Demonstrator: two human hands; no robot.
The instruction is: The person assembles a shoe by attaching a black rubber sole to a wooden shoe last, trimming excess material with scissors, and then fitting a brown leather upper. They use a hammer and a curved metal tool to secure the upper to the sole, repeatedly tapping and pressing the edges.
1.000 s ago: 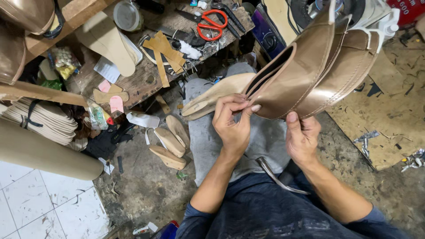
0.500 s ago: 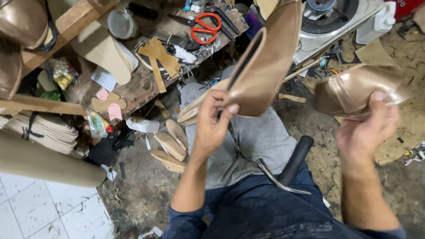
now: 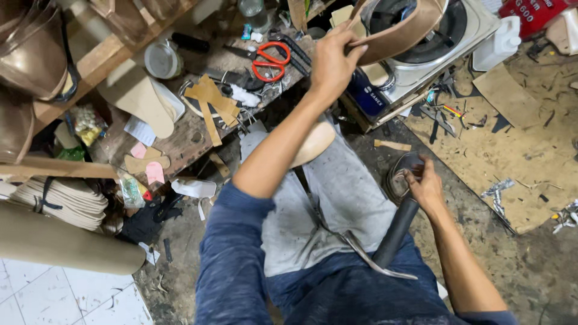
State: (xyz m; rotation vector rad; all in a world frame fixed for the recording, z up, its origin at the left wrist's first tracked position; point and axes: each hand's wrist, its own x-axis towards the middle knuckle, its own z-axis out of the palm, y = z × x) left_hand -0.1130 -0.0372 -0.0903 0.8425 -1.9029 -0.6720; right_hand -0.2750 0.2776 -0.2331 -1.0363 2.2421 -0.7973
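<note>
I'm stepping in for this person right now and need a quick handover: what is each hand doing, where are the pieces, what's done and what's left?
Left hand: raised, gripping a bronze shoe upper held over the small stove.
Right hand: low at the right knee, fingers on a round dark object on the floor; what it is cannot be told.
A black-handled tool lies across the lap on a grey cloth, with a tan sole piece beside the left forearm.
Red scissors lie on the wooden bench.
Done: upper picked up and lifted. Left: not clear from this view.
</note>
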